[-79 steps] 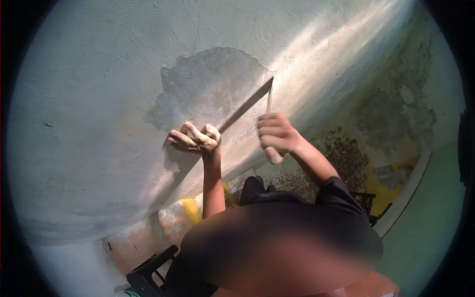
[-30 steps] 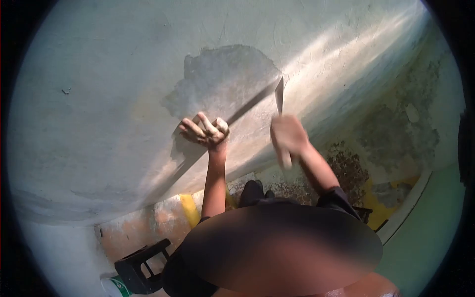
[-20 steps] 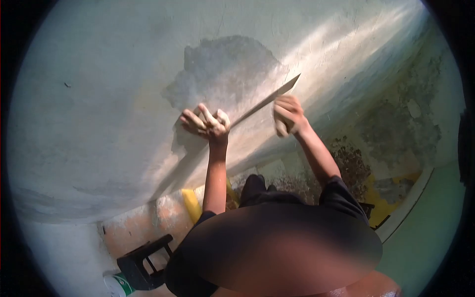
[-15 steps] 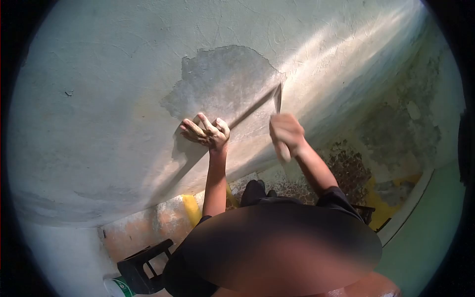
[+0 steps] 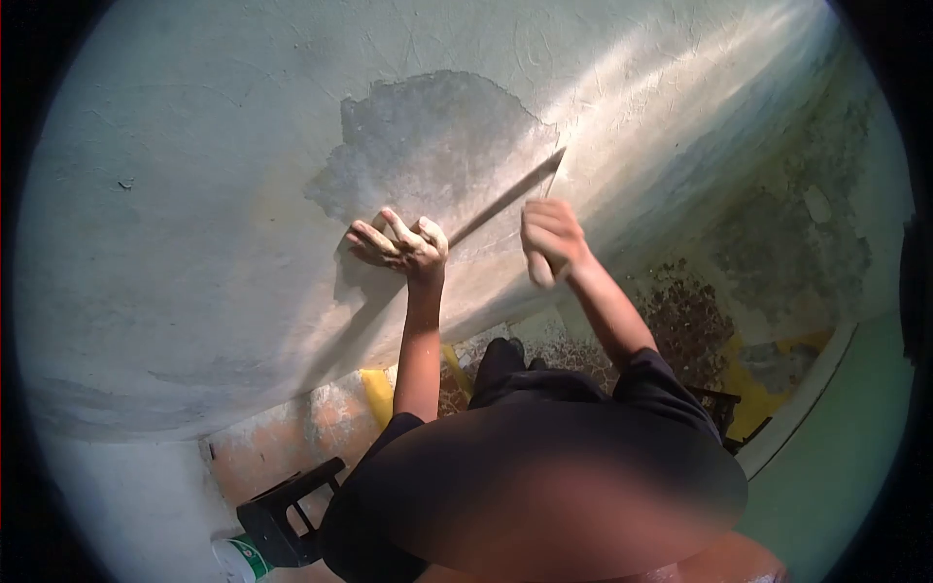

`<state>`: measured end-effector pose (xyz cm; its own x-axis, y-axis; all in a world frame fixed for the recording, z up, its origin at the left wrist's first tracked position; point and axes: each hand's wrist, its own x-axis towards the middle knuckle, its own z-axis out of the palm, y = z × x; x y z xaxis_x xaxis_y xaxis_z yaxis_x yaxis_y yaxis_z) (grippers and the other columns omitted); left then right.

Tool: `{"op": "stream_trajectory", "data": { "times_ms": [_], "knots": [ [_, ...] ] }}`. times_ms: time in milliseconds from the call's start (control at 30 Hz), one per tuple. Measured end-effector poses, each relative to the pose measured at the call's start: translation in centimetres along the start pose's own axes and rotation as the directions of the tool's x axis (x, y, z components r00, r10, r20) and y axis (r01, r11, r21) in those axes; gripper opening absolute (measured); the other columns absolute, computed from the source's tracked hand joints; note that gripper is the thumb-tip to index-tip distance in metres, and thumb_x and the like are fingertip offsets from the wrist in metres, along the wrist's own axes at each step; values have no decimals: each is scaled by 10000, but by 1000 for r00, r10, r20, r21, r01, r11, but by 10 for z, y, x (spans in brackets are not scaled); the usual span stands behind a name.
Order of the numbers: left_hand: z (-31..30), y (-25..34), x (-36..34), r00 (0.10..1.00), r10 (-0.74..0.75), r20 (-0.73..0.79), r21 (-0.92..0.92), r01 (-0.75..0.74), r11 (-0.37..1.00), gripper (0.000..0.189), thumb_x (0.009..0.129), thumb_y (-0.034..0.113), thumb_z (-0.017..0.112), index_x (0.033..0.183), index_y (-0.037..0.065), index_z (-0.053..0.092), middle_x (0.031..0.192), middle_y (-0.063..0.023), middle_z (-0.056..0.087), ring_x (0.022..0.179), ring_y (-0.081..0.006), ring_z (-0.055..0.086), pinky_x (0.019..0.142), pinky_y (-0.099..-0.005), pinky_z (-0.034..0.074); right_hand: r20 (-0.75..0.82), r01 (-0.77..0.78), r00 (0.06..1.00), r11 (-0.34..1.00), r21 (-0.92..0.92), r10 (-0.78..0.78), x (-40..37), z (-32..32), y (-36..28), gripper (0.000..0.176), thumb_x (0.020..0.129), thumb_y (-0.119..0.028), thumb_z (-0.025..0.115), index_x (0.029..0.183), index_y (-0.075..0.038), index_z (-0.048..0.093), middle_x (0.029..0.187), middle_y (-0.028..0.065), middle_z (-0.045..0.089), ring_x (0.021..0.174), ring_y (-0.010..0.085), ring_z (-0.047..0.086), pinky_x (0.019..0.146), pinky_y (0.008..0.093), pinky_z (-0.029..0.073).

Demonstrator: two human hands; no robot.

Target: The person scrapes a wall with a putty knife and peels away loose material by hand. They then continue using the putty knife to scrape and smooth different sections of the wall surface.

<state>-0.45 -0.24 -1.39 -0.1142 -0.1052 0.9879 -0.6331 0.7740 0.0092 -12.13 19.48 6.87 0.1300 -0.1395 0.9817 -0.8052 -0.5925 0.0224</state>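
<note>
Turned more edge-on since the frame half a second ago, the scraper (image 5: pixel 557 175) now shows a thin line where more of its face showed then; the whole view has also shifted a little.

Far left, a small dark mark (image 5: pixel 124 185) sits on the pale wall (image 5: pixel 185 282) near 10 o'clock. At 7 o'clock, low in view, a white and green bucket (image 5: pixel 233 562), partly cut off by the edge of view, is just beside a black stool (image 5: pixel 275 530). A yellow strip (image 5: pixel 377 394) shows on the floor (image 5: pixel 335 423), also toward 7 o'clock but nearer the middle.

Between 10 and 11 o'clock, the left hand (image 5: pixel 398 243) is released, its pale-smeared fingers crooked and spread against the wall. Above it, near 12 o'clock, lies a rough-edged grey patch (image 5: pixel 428 136). A dark shadow (image 5: pixel 505 202) slants from that hand up to the scraper's tip.

The scraper stands at 1 o'clock, its tip by the patch's right edge. Below it, at 2 o'clock, the right hand (image 5: pixel 552 238) is clenched around its handle, which the fingers hide; that hand is slightly blurred. At 3 o'clock spreads a second darker patch (image 5: pixel 768 257), and between 3 and 4 o'clock a green surface (image 5: pixel 846 418).
</note>
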Motion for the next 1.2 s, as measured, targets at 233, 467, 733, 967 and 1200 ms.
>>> {"op": "stream_trajectory", "data": {
  "times_ms": [233, 467, 733, 967, 1200],
  "knots": [
    [6, -3, -3, 999, 26, -31, 10, -26, 1000, 626, 995, 308, 454, 1534, 13, 338, 1602, -354, 204, 1488, -549, 187, 1177, -680, 149, -75, 16, 997, 993, 116, -7, 1, 9, -17, 229, 431, -59, 496, 586, -65, 327, 555, 43, 292, 433, 211, 340, 427, 348, 276],
    [8, -5, -6, 999, 19, -50, -7, -20, 1000, 612, 988, 294, 444, 1536, 36, 355, 1610, -352, 187, 1492, -545, 186, 1180, -680, 141, -84, 37, 996, 989, 144, -25, -3, 13, -13, 227, 434, -68, 496, 583, -66, 325, 552, 41, 301, 432, 212, 330, 427, 353, 272],
    [-1, -2, -7, 1000, 3, 7, -23, -3, 1000, 655, 960, 267, 480, 1557, 45, 328, 1614, -344, 180, 1495, -548, 169, 1181, -681, 125, 128, -31, 991, 996, -83, 42, -30, 17, 7, 178, 488, -50, 506, 589, -58, 359, 582, 43, 309, 461, 234, 355, 439, 372, 282],
    [6, -1, -8, 1000, -3, 14, -8, 3, 1000, 640, 977, 262, 451, 1558, 33, 313, 1618, -338, 170, 1496, -544, 166, 1181, -686, 111, 39, -67, 997, 995, 68, 64, -51, 17, 10, 182, 696, -21, 517, 597, -53, 367, 562, 65, 362, 431, 228, 371, 423, 356, 290],
    [9, -2, -9, 1000, -7, 12, -17, 7, 1000, 660, 994, 317, 444, 1579, 64, 274, 1626, -332, 148, 1510, -533, 130, 1177, -691, 105, 23, -20, 1000, 999, 36, 19, -43, 25, -3, 205, 593, -87, 545, 584, -72, 341, 587, 60, 352, 508, 239, 447, 455, 360, 339]
  ]
}}
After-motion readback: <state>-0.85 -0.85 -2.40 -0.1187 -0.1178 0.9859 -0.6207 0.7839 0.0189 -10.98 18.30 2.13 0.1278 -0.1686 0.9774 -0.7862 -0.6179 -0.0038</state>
